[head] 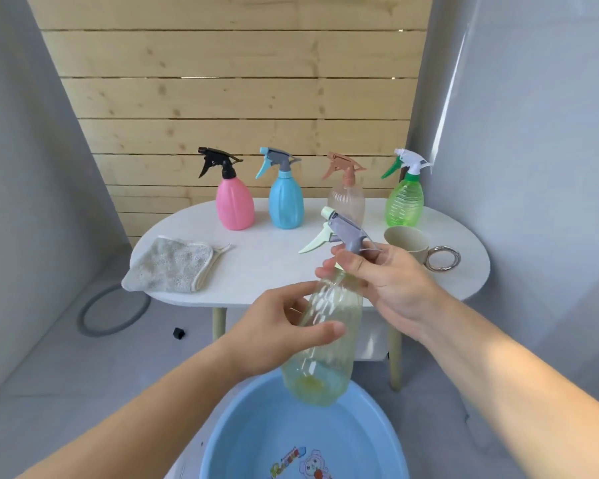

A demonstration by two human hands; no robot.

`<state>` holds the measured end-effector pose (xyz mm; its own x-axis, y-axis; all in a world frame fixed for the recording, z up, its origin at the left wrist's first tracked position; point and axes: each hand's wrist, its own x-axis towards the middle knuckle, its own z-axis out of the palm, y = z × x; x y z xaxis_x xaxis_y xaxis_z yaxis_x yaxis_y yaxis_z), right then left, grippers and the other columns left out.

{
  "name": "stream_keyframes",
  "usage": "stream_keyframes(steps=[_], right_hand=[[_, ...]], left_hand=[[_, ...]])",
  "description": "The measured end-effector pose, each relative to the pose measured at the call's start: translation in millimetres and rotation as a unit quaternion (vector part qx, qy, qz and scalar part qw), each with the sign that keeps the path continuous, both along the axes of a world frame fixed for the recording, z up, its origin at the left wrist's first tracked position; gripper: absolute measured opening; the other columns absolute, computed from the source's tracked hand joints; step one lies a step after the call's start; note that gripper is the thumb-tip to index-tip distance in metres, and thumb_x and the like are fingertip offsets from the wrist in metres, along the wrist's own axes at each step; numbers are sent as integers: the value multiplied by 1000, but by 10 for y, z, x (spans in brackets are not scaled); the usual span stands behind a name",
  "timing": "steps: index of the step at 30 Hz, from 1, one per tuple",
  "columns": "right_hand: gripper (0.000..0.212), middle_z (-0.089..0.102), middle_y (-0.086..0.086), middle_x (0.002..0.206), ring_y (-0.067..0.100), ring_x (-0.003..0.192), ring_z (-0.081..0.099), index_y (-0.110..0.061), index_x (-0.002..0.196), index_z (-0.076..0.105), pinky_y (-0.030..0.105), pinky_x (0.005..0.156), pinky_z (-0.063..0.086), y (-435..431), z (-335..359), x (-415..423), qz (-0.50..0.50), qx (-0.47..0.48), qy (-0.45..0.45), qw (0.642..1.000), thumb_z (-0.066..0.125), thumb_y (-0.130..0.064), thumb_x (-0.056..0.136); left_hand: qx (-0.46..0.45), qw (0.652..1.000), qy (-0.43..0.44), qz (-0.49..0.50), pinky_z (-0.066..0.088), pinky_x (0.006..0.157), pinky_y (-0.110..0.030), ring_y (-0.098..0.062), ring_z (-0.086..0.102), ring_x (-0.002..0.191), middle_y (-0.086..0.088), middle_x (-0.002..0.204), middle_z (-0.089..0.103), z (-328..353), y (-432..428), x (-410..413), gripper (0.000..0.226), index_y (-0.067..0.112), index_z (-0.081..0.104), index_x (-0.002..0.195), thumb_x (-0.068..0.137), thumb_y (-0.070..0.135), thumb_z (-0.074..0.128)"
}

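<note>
I hold a clear, pale yellow spray bottle (325,344) in the air above a blue basin (229,440). My left hand (277,337) grips the bottle's body, thumb across the front. My right hand (384,281) grips the neck just below the grey spray head (346,233), which has a pale green trigger and a white nozzle. The bottle tilts a little, its base over the basin's far rim. A bit of yellowish liquid sits at the bottom.
On the white oval table (263,281) stand a pink bottle (234,205), a blue bottle (286,202), a clear peach bottle (346,198) and a green bottle (404,202). A grey cloth (170,264) lies left, a beige cup (408,242) with a metal ring handle lies right.
</note>
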<state>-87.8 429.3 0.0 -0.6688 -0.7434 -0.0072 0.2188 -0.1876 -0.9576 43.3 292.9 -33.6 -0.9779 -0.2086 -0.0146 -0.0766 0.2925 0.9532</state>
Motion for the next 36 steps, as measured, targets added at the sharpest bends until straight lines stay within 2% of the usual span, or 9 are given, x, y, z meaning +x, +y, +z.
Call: stream_keyframes(steps=[3, 9, 15, 18, 20, 25, 29, 34, 36], right_hand=[[26, 70, 13, 85, 38, 97, 70, 1, 98, 65, 42, 96, 54, -9, -7, -28, 43, -34, -32, 998, 66, -17, 79], [17, 70, 21, 105, 37, 103, 67, -3, 101, 62, 47, 94, 55, -11, -25, -66, 104, -77, -116, 985, 54, -14, 89], [23, 66, 5, 97, 27, 92, 66, -5, 104, 65, 41, 84, 58, -64, -95, -33, 85, -48, -93, 991, 61, -14, 84], [35, 67, 11, 100, 29, 99, 66, -1, 119, 61, 39, 83, 59, -40, -77, -55, 96, -43, -85, 991, 59, -10, 85], [26, 68, 16, 105, 31, 102, 67, -2, 113, 61, 39, 81, 59, -19, -77, -80, 97, -36, -86, 991, 56, -6, 88], [18, 70, 17, 104, 29, 98, 67, -5, 110, 58, 44, 89, 54, -48, -97, -50, 88, -3, -61, 994, 55, -6, 93], [41, 64, 10, 98, 17, 88, 62, -10, 115, 64, 36, 78, 55, -100, -149, -37, 19, 78, 24, 996, 75, -22, 77], [38, 65, 8, 95, 25, 97, 64, -9, 122, 60, 40, 94, 53, -30, -126, -125, 115, 38, -25, 992, 60, 8, 87], [45, 63, 14, 105, 27, 102, 63, -10, 128, 58, 44, 98, 51, -16, -115, -151, 129, 26, -32, 991, 64, 4, 86]], left_hand=[[68, 997, -12, -35, 54, 85, -40, -18, 63, 86, -16, 95, 69, 33, -30, 33, 29, 25, 75, 112, 85, 35, 76], [342, 936, -51, -67, 57, 80, -33, -22, 68, 87, -8, 99, 69, 7, -69, 86, 36, 14, 71, 110, 83, 35, 60], [197, 977, -72, -26, 54, 102, -55, -29, 69, 115, -13, 125, 68, -125, -58, 102, 76, 15, 55, 133, 70, 48, 81], [228, 971, -69, -19, 49, 107, -59, -27, 70, 108, -10, 113, 71, -124, -74, 89, 60, 16, 61, 129, 76, 37, 81], [261, 962, -74, -33, 43, 112, -59, -25, 65, 106, -8, 110, 68, -119, -100, 85, 51, 14, 61, 132, 85, 31, 66], [300, 949, -95, -32, 54, 86, -43, -29, 64, 95, -13, 104, 67, -124, -101, 104, 63, 2, 51, 137, 82, 35, 52], [267, 960, -80, 19, 53, 84, -48, -32, 68, 86, -15, 97, 67, -200, -97, 52, 68, 4, 55, 128, 74, 44, 63], [178, 980, -88, 4, 61, 80, -29, -15, 72, 88, -7, 101, 66, -200, -78, 113, 62, 7, 56, 127, 82, 50, 66], [179, 980, -88, 10, 60, 85, -38, -19, 73, 88, -8, 99, 67, -226, -103, 115, 60, 4, 56, 123, 82, 47, 68]])
